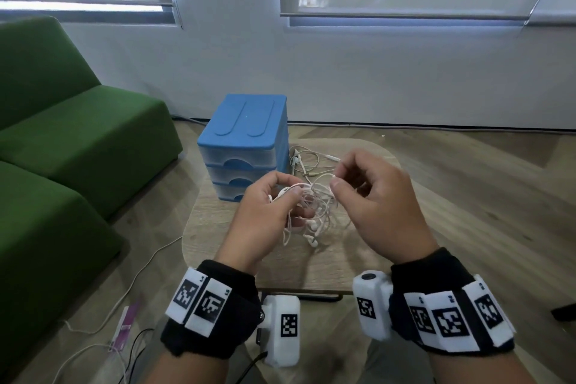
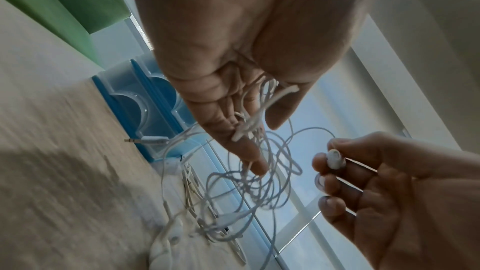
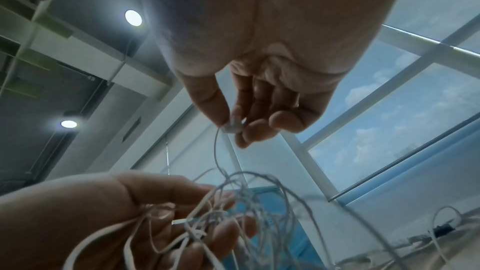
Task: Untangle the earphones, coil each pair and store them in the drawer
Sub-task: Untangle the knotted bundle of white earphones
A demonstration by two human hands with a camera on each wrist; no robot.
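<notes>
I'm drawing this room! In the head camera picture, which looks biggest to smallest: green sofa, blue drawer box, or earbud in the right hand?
1. green sofa
2. blue drawer box
3. earbud, a speck pinched in the right hand

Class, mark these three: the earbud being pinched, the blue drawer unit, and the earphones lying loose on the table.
earbud (image 2: 335, 158), left wrist view, its rounded white body.
blue drawer unit (image 1: 246, 121), head view, its top panel.
loose earphones (image 1: 307, 162), head view, the cable loop.

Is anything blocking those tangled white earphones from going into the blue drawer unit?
Yes: all three drawers of the blue plastic drawer unit look closed. Both hands are busy too: the left hand grips the tangled white earphones, the right hand pinches one earbud.
</notes>
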